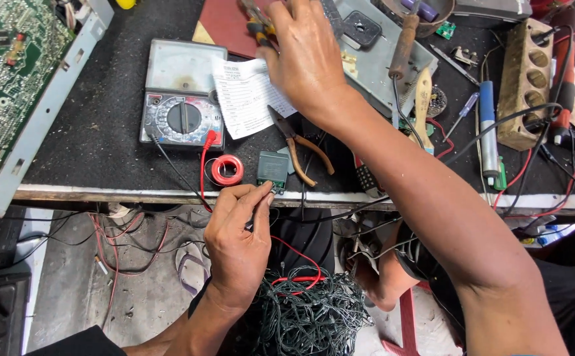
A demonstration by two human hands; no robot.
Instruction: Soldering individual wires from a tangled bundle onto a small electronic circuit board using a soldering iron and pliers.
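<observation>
tangled dark green wire (307, 316), a whole bundle of it, lies in the person's lap nearest the lens, likely kept there so its loose ends reach the bench edge (103, 194). just above it the left hand (238, 237) has thumb and fingers pressed together in a pinch on something thin, apparently a wire end, right beside a small green box (272, 168) that sits at the bench edge; what is pinched is too small to make out. the right hand (304, 59) reaches far across the bench, fingers curled and closed on a small tool with yellow and dark handles (259, 25), whose working end is hidden by the hand and cut off at the top of the frame. under that hand lies a white paper slip (248, 95), partly over an analog multimeter (182, 99) whose red lead (205, 161) runs down past a red wire spool (227, 169). pliers (301, 148) lie open close by, within easy reach. a circuit board (4, 72) is cut off at left.
</observation>
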